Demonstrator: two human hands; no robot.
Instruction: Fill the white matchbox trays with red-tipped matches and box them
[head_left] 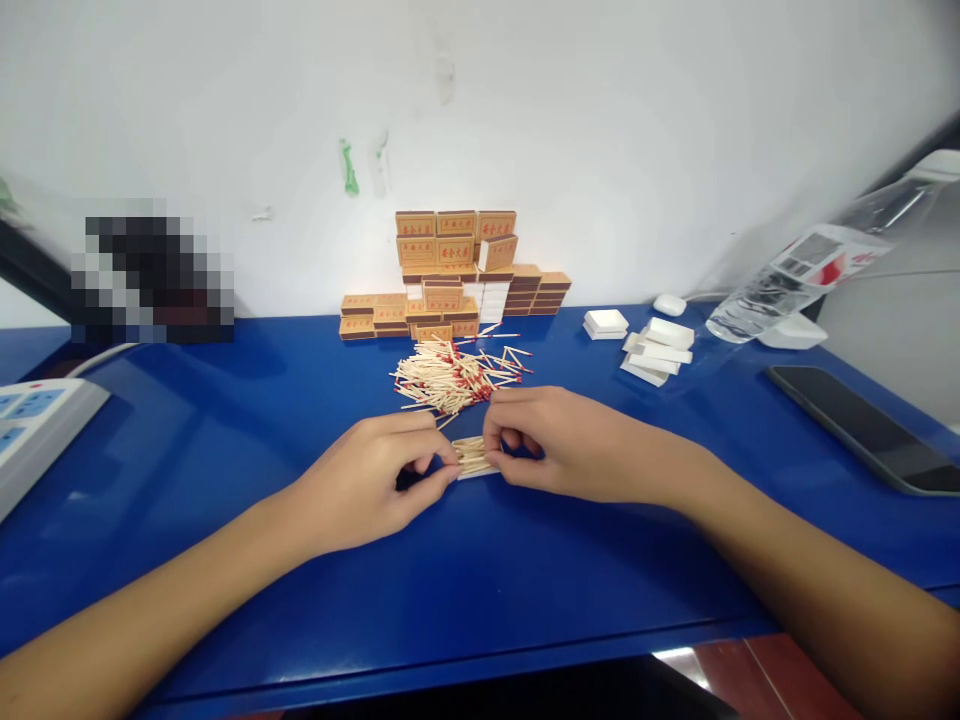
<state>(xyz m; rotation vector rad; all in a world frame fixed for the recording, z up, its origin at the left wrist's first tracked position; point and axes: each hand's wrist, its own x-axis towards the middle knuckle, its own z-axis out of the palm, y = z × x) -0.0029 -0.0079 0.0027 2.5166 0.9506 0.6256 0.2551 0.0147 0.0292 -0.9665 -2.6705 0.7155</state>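
Observation:
My left hand and my right hand meet over a small white matchbox tray filled with matches, lying on the blue table. Both hands pinch its ends with thumb and fingers. Just behind the tray lies a loose pile of red-tipped matches. Further back, against the white wall, stands a stack of brown matchboxes.
Several empty white trays and a separate pair lie at the right. A clear water bottle lies tilted there, with a black phone near the right edge. A white power strip sits at the left.

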